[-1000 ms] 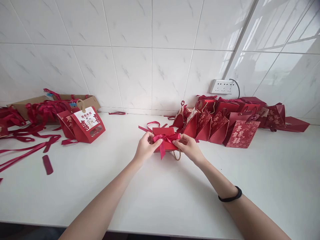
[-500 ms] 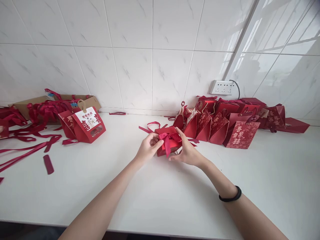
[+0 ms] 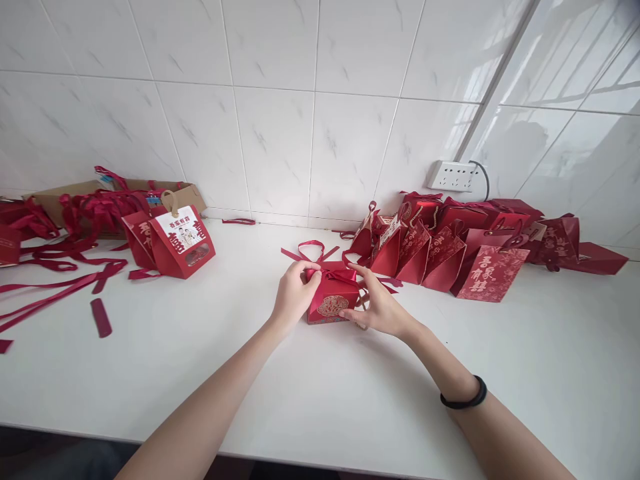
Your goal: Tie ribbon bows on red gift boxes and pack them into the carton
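Note:
A small red gift box (image 3: 334,299) with a round gold emblem stands on the white table in front of me. A red ribbon bow (image 3: 336,273) lies across its top. My left hand (image 3: 295,288) pinches the left part of the ribbon at the upper left corner of the box. My right hand (image 3: 376,305) rests against the right side, thumb on the front face and index finger up by the bow. Some of its other fingers are hidden behind the box. A beige cord handle shows by the right fingers.
Several red gift bags (image 3: 445,257) crowd the right against the tiled wall, below a power socket (image 3: 453,176). At left stand a red box with a white label (image 3: 184,240) and an open cardboard box (image 3: 195,195) draped with ribbons. Loose ribbons (image 3: 60,297) trail over the table (image 3: 200,373).
The gift box has been turned or tilted so its gold-emblem face shows towards me. The ribbon ends that hung down the front no longer show there. The view has shifted slightly.

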`<state>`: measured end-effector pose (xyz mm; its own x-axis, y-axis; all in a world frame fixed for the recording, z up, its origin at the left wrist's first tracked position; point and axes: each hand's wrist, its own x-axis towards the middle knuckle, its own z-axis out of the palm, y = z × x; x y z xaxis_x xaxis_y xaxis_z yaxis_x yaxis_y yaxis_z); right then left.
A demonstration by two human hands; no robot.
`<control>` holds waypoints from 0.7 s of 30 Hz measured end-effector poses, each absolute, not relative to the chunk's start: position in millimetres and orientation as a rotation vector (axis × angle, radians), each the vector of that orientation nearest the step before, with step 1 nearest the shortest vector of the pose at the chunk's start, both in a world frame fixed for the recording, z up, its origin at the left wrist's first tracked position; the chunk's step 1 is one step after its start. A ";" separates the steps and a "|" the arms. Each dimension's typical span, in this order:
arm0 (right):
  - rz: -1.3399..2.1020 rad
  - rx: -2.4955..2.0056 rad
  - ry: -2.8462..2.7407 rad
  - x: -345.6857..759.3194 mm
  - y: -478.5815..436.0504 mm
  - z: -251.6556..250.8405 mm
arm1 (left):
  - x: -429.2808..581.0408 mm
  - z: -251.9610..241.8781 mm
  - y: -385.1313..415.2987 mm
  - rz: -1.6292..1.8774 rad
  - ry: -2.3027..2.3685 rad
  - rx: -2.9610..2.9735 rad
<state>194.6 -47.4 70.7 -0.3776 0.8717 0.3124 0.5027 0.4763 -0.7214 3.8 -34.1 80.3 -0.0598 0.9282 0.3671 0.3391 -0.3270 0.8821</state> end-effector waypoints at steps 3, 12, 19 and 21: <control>0.772 -1.119 -1.993 199.0 -44.8 67.3 | 2.1 80.9 -35.6 1.450 1.250 1.878; 0.414 -1.053 -2.192 205.1 -42.2 69.3 | 2.6 70.5 -39.1 1.572 0.803 2.567; -0.220 -1.008 -1.919 197.1 -40.9 57.9 | 4.7 65.7 -41.3 1.824 0.684 2.891; -0.258 -0.956 -1.892 195.0 -42.1 57.0 | 8.3 66.7 -46.2 1.852 0.701 2.946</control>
<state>195.0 -42.1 57.0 -0.2279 0.5066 0.8315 0.7108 0.6702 -0.2135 8.3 -46.2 66.7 0.4032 0.1075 0.9088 0.5214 -0.8431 -0.1315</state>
